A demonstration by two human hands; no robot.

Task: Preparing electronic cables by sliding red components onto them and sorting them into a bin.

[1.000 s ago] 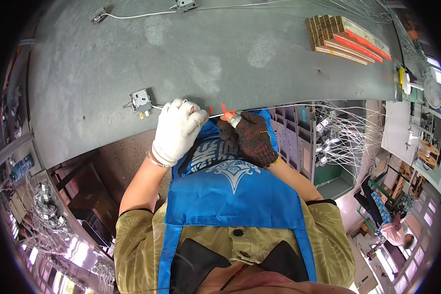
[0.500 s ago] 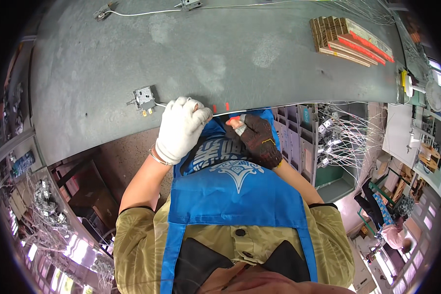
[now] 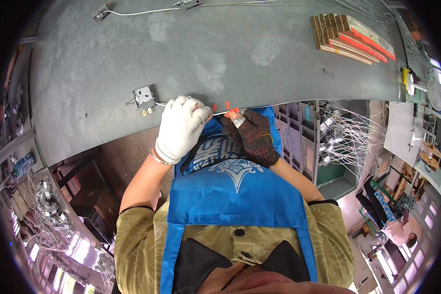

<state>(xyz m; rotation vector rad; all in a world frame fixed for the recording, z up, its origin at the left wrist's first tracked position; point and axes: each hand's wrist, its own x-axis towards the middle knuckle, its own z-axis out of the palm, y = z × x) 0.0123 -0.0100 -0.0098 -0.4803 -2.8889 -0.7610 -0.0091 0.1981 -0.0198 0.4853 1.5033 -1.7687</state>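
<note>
one white wire [image 3: 221,113] at the near edge of the worktop [image 3: 181,63] is pinched by left hand [image 3: 182,130] and right hand [image 3: 257,138], fingers closed, maybe to keep it straight; its metal box [image 3: 143,97] lies left.

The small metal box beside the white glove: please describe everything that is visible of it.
The metal box is small, silver-grey and blocky. A short shaft sticks out on its left, two yellowish tabs at its lower side. It lies slightly turned on the grey table, near the front edge. A white wire leaves its right side toward the gloved left hand; neither hand touches the box.
</note>
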